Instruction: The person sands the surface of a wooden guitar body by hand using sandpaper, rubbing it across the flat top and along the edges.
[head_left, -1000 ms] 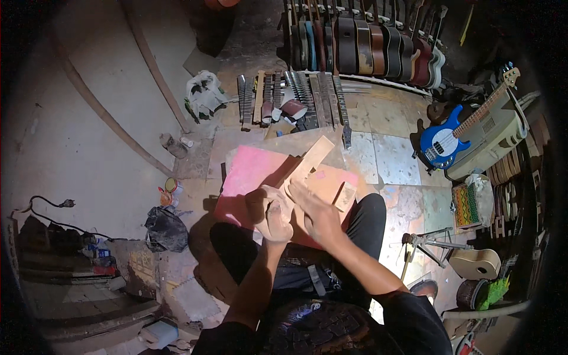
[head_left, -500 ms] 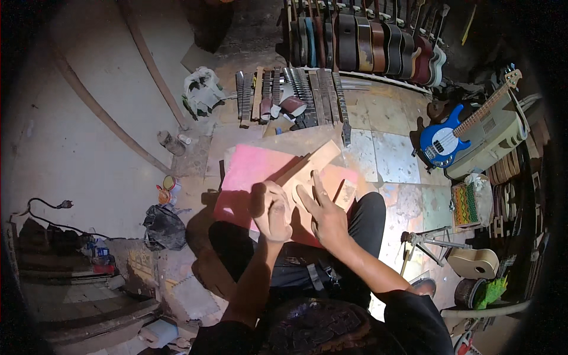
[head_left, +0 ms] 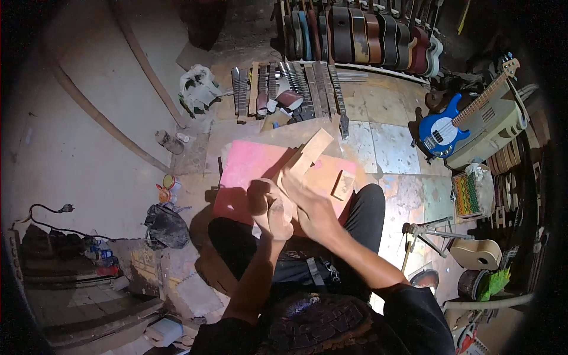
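A pale wooden piece (head_left: 315,147), long and flat like a guitar neck blank, slants up and away over a pink board (head_left: 241,160) on my lap. My left hand (head_left: 272,210) is closed around its near end, thumb side up. Against the near part of the wood lies my right hand (head_left: 312,208), its fingers stretched out flat and partly smeared by motion. Whether anything thin is under that palm is hidden. A small wooden block (head_left: 342,185) rests on the board's right side.
Several fretted necks (head_left: 242,94) lie on the floor ahead, with sandpaper rolls (head_left: 290,99) among them. Guitars (head_left: 373,38) hang in a row behind. A blue bass (head_left: 441,133) leans at the right. A black plastic bag (head_left: 165,226) sits at the left.
My right hand has swung leftward along the wood toward my left hand, its fingers now closer together. The wooden block is more fully uncovered. The view has shifted slightly.
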